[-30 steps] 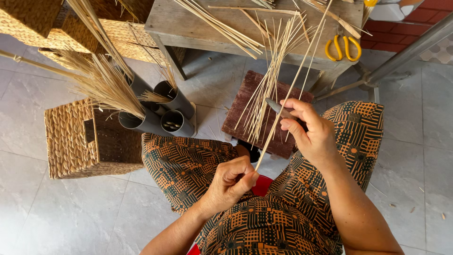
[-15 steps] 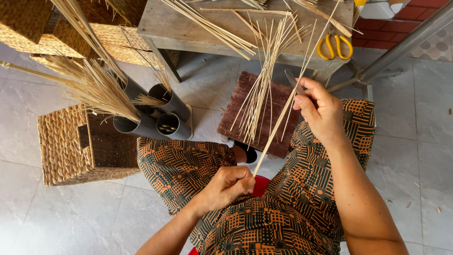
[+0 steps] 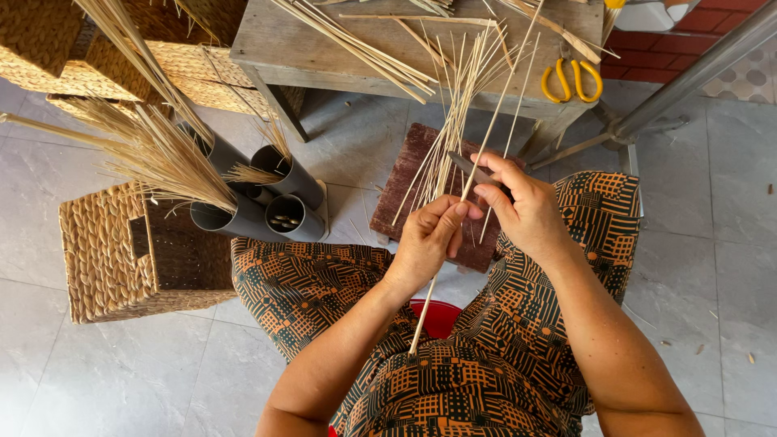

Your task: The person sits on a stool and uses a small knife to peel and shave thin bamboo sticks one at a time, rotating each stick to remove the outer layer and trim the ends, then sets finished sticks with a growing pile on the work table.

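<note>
A single head-worn camera looks steeply down from close above the seated person's lap, facing forward toward the wooden bench (image 3: pixel 324 48). Tiled floor (image 3: pixel 712 243) fills the frame edges.

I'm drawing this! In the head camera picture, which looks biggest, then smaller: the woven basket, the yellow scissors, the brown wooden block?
1. Woven basket, by far the biggest.
2. Brown wooden block, partly hidden behind the left hand and right hand, so its full size is unsure.
3. Yellow scissors, smallest; they lie on the bench, nearer the camera, yet look small.
</note>
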Tool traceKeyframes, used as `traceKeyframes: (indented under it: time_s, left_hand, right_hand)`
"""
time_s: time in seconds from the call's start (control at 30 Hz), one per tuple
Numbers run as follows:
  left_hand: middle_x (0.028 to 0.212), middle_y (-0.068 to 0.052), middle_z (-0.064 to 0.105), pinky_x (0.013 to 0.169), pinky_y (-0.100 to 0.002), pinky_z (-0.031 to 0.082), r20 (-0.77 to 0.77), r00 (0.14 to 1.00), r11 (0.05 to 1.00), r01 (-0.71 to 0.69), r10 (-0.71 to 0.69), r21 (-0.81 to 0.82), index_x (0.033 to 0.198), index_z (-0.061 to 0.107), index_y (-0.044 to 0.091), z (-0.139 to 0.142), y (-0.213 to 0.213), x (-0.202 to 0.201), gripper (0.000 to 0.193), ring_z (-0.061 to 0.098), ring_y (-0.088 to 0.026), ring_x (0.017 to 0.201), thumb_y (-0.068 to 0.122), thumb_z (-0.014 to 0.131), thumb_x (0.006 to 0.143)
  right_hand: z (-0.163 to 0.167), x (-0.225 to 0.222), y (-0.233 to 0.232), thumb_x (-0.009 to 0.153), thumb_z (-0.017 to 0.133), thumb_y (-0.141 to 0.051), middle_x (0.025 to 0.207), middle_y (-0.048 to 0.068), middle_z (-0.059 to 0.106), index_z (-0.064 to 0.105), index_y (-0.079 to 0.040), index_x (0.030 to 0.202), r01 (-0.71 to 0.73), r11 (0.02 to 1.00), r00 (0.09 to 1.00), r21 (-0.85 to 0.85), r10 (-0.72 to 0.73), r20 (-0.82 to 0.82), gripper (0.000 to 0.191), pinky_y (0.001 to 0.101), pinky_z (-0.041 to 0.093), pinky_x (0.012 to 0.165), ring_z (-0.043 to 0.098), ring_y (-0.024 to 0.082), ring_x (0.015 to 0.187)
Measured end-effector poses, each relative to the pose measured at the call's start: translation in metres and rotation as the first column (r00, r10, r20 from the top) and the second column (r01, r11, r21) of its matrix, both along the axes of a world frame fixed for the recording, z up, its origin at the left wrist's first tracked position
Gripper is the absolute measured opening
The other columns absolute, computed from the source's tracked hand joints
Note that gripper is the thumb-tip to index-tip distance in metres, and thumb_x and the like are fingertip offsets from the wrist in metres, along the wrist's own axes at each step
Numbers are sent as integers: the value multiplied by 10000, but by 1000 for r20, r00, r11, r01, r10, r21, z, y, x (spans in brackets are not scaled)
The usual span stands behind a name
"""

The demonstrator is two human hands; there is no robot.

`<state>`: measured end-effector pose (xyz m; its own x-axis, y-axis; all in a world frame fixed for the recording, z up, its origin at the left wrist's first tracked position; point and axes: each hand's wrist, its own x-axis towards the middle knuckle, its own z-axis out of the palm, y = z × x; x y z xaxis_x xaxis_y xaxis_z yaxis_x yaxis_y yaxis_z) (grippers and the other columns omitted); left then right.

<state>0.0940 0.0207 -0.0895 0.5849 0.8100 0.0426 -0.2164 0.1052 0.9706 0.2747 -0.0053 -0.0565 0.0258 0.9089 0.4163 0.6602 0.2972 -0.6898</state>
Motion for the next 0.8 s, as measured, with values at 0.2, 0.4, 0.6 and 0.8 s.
traceKeyframes:
  time_s: [0.2,0.4,0.6,0.8]
  left_hand:
    - [552,71,454,430,-223,309,-55,998,1000,-12,13,19,994,700,62,-2,-15,-9,298,381,-28,468,254,497,1096]
    - [544,63,433,466,-220,302,-64,998,999,29,-30,-17,1010,687,44,-1,-28,-22,283,377,-27,486,238,505,1106]
    - [551,70,414,466,-222,298,-81,996,998,44,-47,-36,1011,689,38,-2,-35,-33,292,368,-22,493,241,504,1111]
    - [548,68,423,455,-219,294,-97,993,996,64,-70,-68,1019,697,39,-5,-50,-50,258,371,-22,484,216,525,1095]
  right_hand:
    - [-18,7,13,1032,654,-60,1060,119,753,622,-51,1394,41,998,992,37,-37,-118,363,270,613,730,750,154,860]
    - [-23,38,26,1040,662,-82,858,88,735,652,-42,1364,106,993,994,60,-103,-47,327,275,549,690,713,130,758]
    - [-35,42,36,1055,639,-105,990,66,752,643,-39,1389,133,989,977,66,-120,-174,341,253,563,684,701,93,787]
    - [-31,62,43,1057,657,-100,804,32,687,662,-52,1393,224,975,956,-3,-220,-195,339,232,466,560,553,55,606]
